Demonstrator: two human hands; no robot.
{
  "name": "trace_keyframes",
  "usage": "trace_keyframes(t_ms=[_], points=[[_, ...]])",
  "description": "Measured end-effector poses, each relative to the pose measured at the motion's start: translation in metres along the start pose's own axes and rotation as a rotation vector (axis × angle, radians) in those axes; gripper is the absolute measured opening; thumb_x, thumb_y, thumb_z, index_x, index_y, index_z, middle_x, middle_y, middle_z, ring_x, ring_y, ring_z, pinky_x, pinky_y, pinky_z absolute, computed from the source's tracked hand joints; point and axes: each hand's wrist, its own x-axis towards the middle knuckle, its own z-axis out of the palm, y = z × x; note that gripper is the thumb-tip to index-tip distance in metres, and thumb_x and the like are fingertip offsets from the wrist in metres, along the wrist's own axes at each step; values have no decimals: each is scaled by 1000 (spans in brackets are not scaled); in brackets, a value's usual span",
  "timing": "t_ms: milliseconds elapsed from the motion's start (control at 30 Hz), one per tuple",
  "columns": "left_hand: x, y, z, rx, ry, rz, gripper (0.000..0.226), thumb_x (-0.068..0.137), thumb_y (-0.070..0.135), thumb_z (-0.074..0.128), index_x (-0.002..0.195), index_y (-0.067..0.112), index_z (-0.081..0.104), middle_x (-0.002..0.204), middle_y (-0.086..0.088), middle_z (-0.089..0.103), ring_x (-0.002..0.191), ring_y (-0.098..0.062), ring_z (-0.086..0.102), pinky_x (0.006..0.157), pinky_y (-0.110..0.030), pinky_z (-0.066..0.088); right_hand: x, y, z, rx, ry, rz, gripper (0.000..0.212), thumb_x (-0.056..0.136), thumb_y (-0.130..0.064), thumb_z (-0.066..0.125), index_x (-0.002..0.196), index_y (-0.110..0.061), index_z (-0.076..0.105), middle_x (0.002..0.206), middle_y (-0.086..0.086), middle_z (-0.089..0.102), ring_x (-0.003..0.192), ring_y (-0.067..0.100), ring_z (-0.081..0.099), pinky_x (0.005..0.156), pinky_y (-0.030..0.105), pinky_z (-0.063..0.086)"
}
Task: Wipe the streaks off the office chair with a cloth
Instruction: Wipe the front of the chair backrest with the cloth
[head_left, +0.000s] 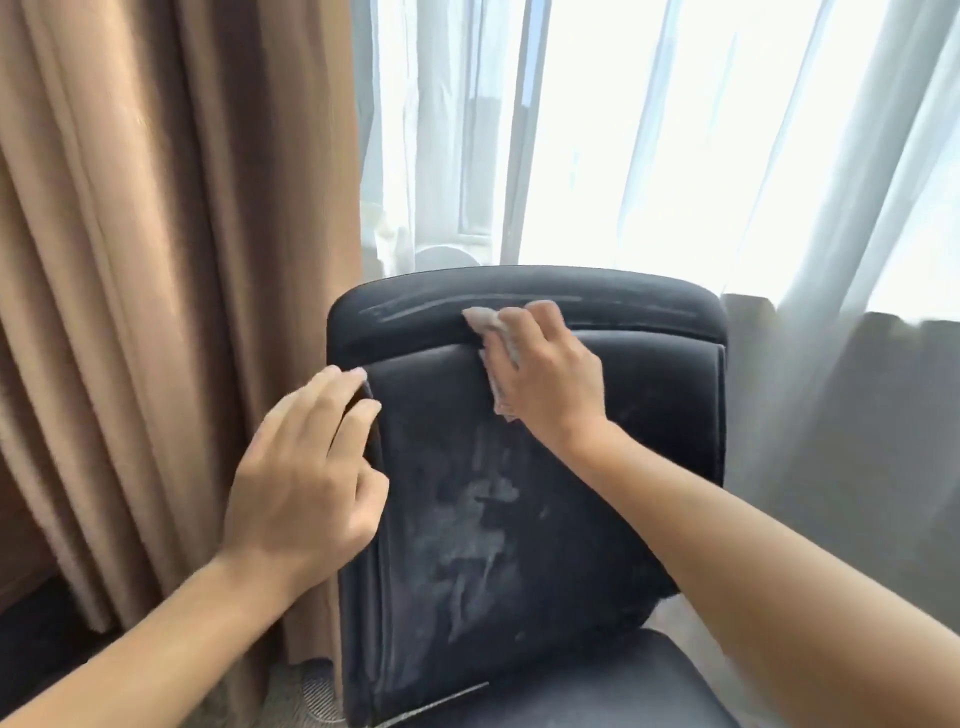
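Observation:
A black office chair (649, 395) faces me with its backrest upright. Pale streaks (478, 519) smear the middle of the backrest, and thinner ones run along the headrest's top roll. My right hand (545, 374) presses a small pale cloth (493, 332) against the seam under the headrest, fingers curled over the cloth. My left hand (306, 478) lies on the backrest's left edge, fingertips wrapped round the side.
Brown curtains (156, 260) hang close on the left, touching the chair's side. White sheer curtains (675, 130) cover a bright window behind. The chair seat (597, 686) shows at the bottom. Grey carpet (301, 691) lies below.

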Motion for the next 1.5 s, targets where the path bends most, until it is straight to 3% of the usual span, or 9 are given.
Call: trace_keyframes(t_ms=[200, 300, 567, 733, 833, 1033, 1233, 1333, 1500], points=[[73, -3, 39, 86, -180, -215, 89, 91, 50, 39, 160, -3, 21, 170, -25, 16, 158, -42, 15, 129, -57, 17, -13, 160, -50, -289, -237, 512, 40, 107, -51, 27, 135, -30, 48, 134, 10, 49, 111, 44, 54, 91, 51, 47], [76, -12, 48, 122, -150, -179, 95, 90, 52, 40, 161, -7, 15, 169, -27, 15, 158, -44, 11, 130, -55, 15, -12, 174, -53, -294, -255, 524, 42, 108, -50, 29, 130, -22, 51, 134, 14, 54, 114, 43, 49, 99, 50, 40], [69, -18, 53, 90, -65, -80, 97, 90, 51, 49, 160, -9, 20, 169, -28, 17, 160, -41, 13, 129, -52, 22, 16, 145, -24, -20, 136, 782, 36, 108, -34, 44, 115, -2, 61, 124, 25, 54, 122, 43, 45, 104, 46, 36], [72, -31, 51, -274, 71, -183, 85, 84, 37, 54, 158, 0, 36, 161, -12, 44, 152, -24, 38, 125, -23, 27, 48, 7, 32, 168, 190, 208, 17, 103, -16, 57, 101, -10, 74, 91, 4, 58, 98, 31, 52, 93, 37, 42], [71, -43, 36, -429, 63, -257, 89, 82, 32, 49, 162, 0, 25, 159, -3, 47, 146, -7, 42, 116, -8, 29, 58, -95, 55, 304, 269, -48, 7, 91, -3, 71, 84, -4, 71, 82, 10, 60, 84, 29, 54, 77, 43, 54], [65, -43, 24, -280, 5, -261, 95, 81, 39, 48, 163, 1, 21, 153, -13, 55, 135, -30, 55, 105, -39, 49, 58, -80, 41, 339, 92, -337, 15, 102, -15, 63, 103, -5, 74, 102, 10, 66, 98, 28, 60, 87, 32, 52], [77, -28, 19, -299, -98, -283, 91, 81, 42, 44, 163, 8, 23, 159, 1, 49, 145, -20, 39, 116, -28, 30, 65, 72, 12, 24, 109, 113, 22, 106, -25, 54, 115, -14, 71, 97, 8, 68, 103, 32, 62, 85, 43, 55], [79, -31, 12, -325, -162, -319, 89, 81, 43, 43, 163, 13, 26, 160, 2, 47, 147, -16, 37, 115, -22, 26, 63, 70, 12, 57, 100, 256, 23, 105, -24, 54, 109, -10, 71, 100, 12, 66, 104, 34, 61, 85, 42, 54], [79, -31, -2, -382, -193, -388, 85, 78, 34, 46, 161, 32, 31, 155, 12, 47, 144, -18, 43, 113, -29, 33, 62, -54, 39, 135, 137, -105, 17, 87, -3, 64, 100, -8, 75, 85, 7, 62, 87, 31, 56, 82, 46, 51]])
